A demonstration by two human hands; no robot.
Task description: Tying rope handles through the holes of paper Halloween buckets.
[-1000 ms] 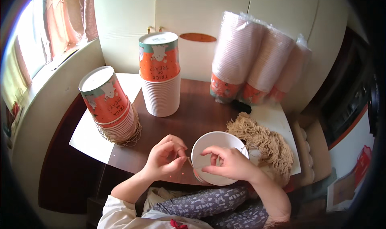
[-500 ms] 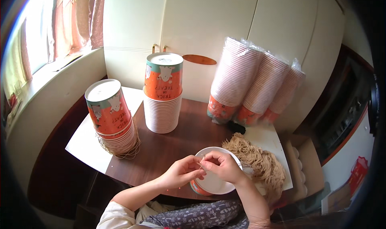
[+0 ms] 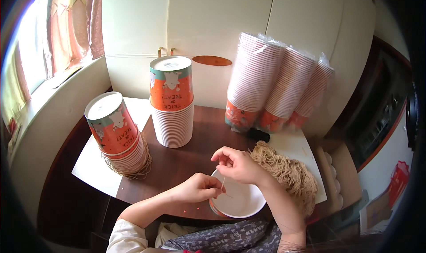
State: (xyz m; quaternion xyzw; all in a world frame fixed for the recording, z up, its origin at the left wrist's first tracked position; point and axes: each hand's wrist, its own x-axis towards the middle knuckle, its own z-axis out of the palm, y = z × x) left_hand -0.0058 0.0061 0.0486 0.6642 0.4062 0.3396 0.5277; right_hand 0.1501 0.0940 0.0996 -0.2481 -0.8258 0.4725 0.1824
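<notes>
The left hand and right hand narrowly pinch a cord over the near bucket, apparently tying; next calls for tightening.

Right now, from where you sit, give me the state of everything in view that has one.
Left grip: closed on the string
Right grip: fingers bent, above the tub
String: unknotted or not, cannot tell
Tub: mouth up
Left stack: upside down, nested, twine around its lower part
Middle stack: upside down, nested
Wrapped stacks: nested, in clear plastic
Beige bundle: loose
Cabinet doors: shut
</notes>
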